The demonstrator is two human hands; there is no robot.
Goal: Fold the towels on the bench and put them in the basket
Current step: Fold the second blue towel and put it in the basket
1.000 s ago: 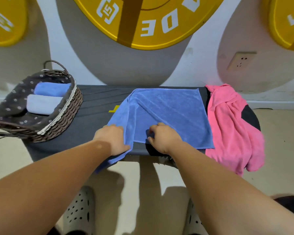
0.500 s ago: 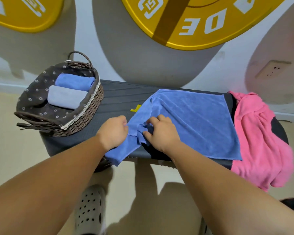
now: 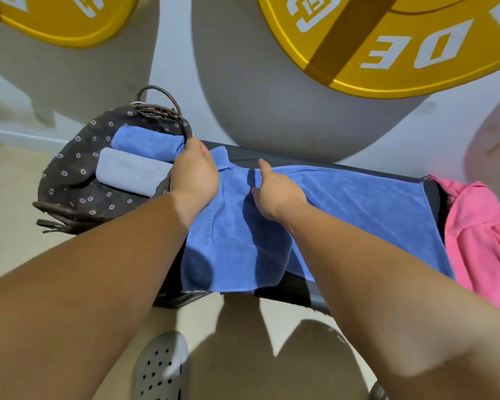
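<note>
The basket [image 3: 70, 180] sits on the desk's [image 3: 289, 290] left end and holds a rolled blue towel [image 3: 145, 142] and a grey towel [image 3: 130, 171]. Beside it, the left grip [image 3: 194, 174] rests on the spread blue towel's [image 3: 358, 212] left edge; its fingers are hidden, so I cannot tell its hold. The right grip [image 3: 277, 189] lies flat on that towel, fingers relaxed. A pink towel [image 3: 479, 241] drapes the right end.

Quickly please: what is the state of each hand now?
Left hand: grips the blue towel at its far corner.
Right hand: on that towel, fingers hidden; cannot tell.
</note>
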